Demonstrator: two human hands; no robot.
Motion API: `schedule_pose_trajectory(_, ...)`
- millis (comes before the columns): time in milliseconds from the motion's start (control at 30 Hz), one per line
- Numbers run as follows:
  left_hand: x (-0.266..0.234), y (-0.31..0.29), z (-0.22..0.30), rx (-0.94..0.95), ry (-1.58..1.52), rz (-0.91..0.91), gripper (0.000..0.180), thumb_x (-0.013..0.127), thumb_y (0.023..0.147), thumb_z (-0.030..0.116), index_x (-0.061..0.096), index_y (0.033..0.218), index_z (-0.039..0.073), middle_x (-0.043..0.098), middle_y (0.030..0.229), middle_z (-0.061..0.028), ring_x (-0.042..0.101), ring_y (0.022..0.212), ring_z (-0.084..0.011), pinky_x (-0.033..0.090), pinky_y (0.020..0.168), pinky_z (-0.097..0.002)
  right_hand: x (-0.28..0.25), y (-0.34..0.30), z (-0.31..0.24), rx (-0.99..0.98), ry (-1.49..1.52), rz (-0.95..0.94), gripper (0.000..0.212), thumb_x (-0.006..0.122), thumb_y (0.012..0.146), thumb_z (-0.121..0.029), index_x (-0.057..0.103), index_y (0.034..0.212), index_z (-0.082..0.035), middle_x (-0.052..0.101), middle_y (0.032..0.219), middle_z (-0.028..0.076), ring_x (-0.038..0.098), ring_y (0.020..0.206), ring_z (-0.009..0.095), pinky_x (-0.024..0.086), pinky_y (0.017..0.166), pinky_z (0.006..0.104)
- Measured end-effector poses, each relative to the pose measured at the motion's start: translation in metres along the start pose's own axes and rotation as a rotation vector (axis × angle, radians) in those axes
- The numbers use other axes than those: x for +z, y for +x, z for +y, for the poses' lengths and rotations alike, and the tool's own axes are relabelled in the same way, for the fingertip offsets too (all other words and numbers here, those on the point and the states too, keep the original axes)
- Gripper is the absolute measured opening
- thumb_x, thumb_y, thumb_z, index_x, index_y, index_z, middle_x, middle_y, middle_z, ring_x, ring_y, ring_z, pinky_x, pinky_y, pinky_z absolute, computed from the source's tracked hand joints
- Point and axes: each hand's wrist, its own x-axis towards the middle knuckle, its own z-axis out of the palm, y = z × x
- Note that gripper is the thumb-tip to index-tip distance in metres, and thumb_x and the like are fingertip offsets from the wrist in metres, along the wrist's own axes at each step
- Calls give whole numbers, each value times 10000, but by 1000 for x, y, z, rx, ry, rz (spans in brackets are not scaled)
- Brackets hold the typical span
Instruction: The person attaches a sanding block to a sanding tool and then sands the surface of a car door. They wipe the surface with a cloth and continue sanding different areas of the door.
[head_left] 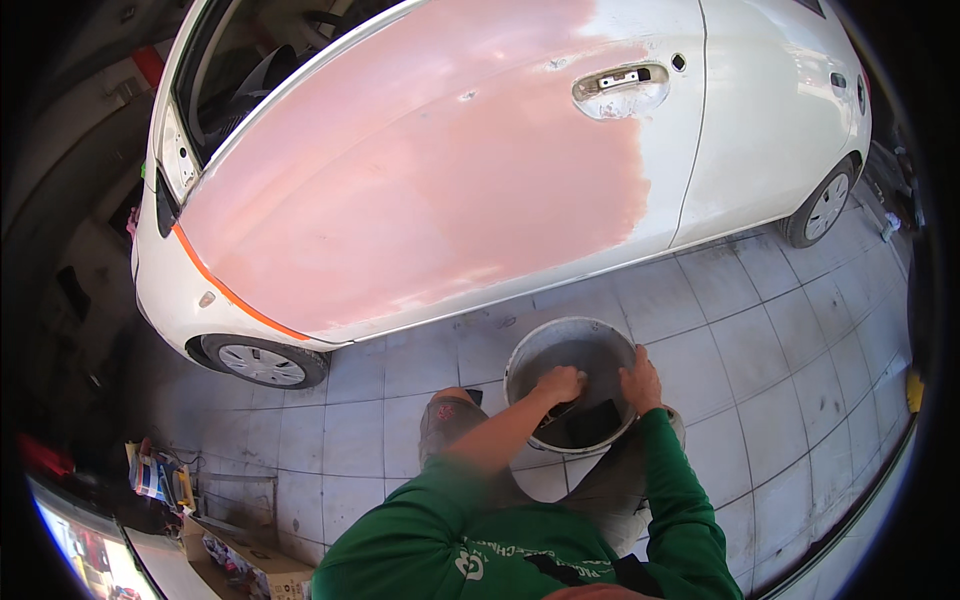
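A round grey bucket (517, 352) of murky water stands on the floor between my knees. My left hand (562, 386) is inside its mouth, fingers closed; a dark thing shows under them, too unclear to name. At the right side of the rim, my right hand (641, 382) grips the bucket's edge. A dark square piece (595, 425) lies in the bucket near its front wall. Beyond stands a white car whose front door (450, 180) has a wide, dull pink patch. The door's handle recess (620, 92) shows bare fittings.
Orange tape (235, 292) runs along the door's front edge. The front wheel (265, 362) and rear wheel (826, 208) rest on grey floor tiles (770, 345). A cardboard box (245, 560) and a cluttered stand (165, 475) are at the lower left.
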Motion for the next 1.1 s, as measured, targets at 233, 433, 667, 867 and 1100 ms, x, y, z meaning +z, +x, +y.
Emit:
schedule_pose_trajectory(233, -130, -58, 55, 254, 550, -212, 399, 702, 875, 376, 776, 1068, 36, 772, 1050, -192, 740, 1010, -384, 583, 867, -503, -21, 17, 1, 126, -162, -186, 526, 641, 957, -224, 486, 1437, -76, 712, 1159, 299, 679, 1085, 508, 531, 946, 586)
schedule_pose_trajectory(433, -374, -206, 72, 562, 429, 451, 326, 714, 924, 300, 730, 1177, 94, 739, 1056, -184, 699, 1017, -397, 550, 869, -504, -20, 50, 11, 169, -295, -254, 341, 634, 951, -253, 672, 1233, -65, 728, 1154, 251, 694, 1108, 459, 548, 966, 542)
schedule_pose_trajectory(667, -520, -218, 48, 504, 469, 1285, 433, 805, 922, 377, 723, 1222, 76, 762, 1151, -155, 744, 1025, -320, 613, 839, -397, -9, 57, 10, 62, -261, -241, 355, 653, 942, -325, 728, 1080, -7, 733, 1109, 267, 694, 1075, 460, 546, 949, 545)
schedule_pose_trajectory(867, -522, -207, -33, 546, 582, 1356, 396, 811, 907, 433, 715, 1067, 85, 788, 1015, -123, 776, 872, -292, 625, 745, -373, -5, 66, 5, 85, -233, -184, 474, 627, 982, -451, 752, 1008, 6, 739, 1013, 274, 696, 1010, 486, 539, 912, 561)
schedule_pose_trajectory(1100, -570, -147, 177, 505, 566, 1278, 601, 704, 933, 545, 682, 1247, 33, 726, 1092, -316, 715, 1074, -440, 532, 928, -522, -15, 76, -1, 74, -204, -236, 441, 638, 982, -432, 769, 1048, -16, 747, 990, 263, 708, 988, 464, 546, 885, 554)
